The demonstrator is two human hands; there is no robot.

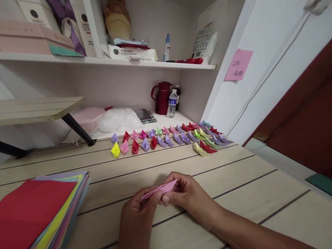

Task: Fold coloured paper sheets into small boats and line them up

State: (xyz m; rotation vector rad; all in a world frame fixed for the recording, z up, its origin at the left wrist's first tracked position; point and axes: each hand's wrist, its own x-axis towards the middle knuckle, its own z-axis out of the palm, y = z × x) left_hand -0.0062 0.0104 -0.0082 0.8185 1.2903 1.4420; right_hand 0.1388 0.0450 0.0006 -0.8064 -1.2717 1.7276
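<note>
Both my hands pinch a folded pink paper piece (162, 188) low over the wooden table (233, 176). My left hand (136, 216) grips its left end with closed fingers. My right hand (188, 197) grips its right end, fingers pressed together. Beyond them, several small folded paper boats (166, 138) in yellow, pink, red, purple and green stand in rows on the table. A stack of coloured paper sheets (38, 211), red on top, lies at the near left.
A small raised wooden stand (36, 109) sits at the left. Behind the boats are a dark red jug (162, 97), a water bottle (171, 103) and a white plastic bag (118, 120). A shelf (103, 61) above holds boxes and packets. A pink sticky note (238, 64) hangs on the right.
</note>
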